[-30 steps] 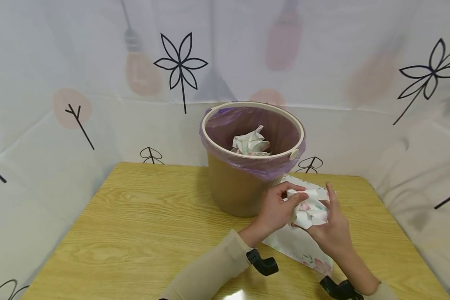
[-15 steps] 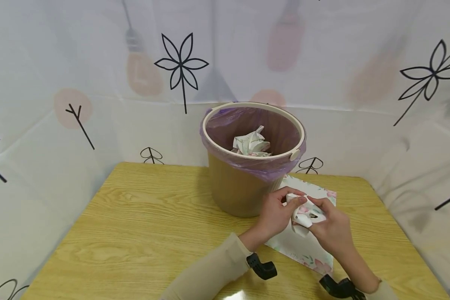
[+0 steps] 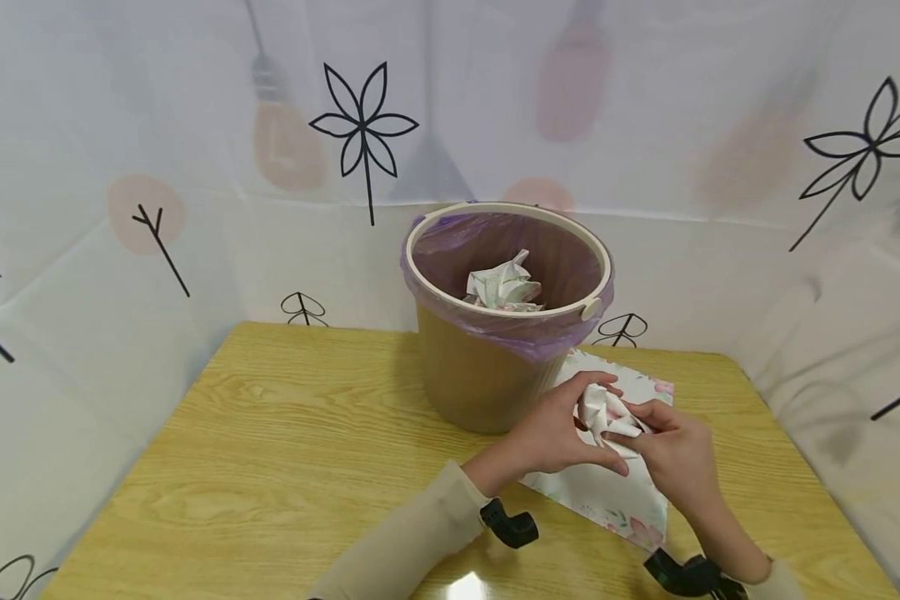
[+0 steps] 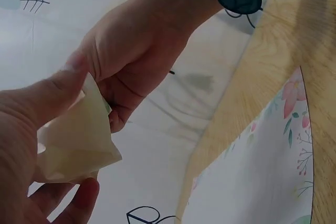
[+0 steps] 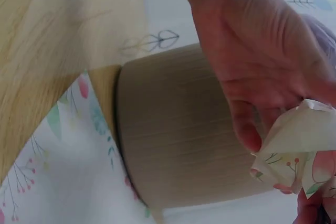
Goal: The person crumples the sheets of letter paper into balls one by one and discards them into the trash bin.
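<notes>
A crumpled ball of white floral paper (image 3: 606,410) is held between both hands above a flat floral sheet (image 3: 592,493). My left hand (image 3: 551,433) curves round the ball from the left, thumb below and fingers above in the head view. From the right, my right hand (image 3: 681,460) pinches the ball with thumb and fingers. The left wrist view shows the plain side of the crumpled paper (image 4: 79,140) within the left hand's curl. Printed flowers and berries show on the crumpled paper (image 5: 302,163) in the right wrist view, where most of the right hand is out of frame.
A beige bin (image 3: 465,375) with a purple liner (image 3: 525,337) stands behind the hands, with crumpled paper (image 3: 504,285) inside. The flat sheet lies on the wooden table (image 3: 285,450) against the bin's base. A patterned cloth (image 3: 232,150) hangs behind the table.
The paper has been squeezed and turned into a more compact ball. My left thumb has moved off its top to below it, and the left fingers have spread wider round it.
</notes>
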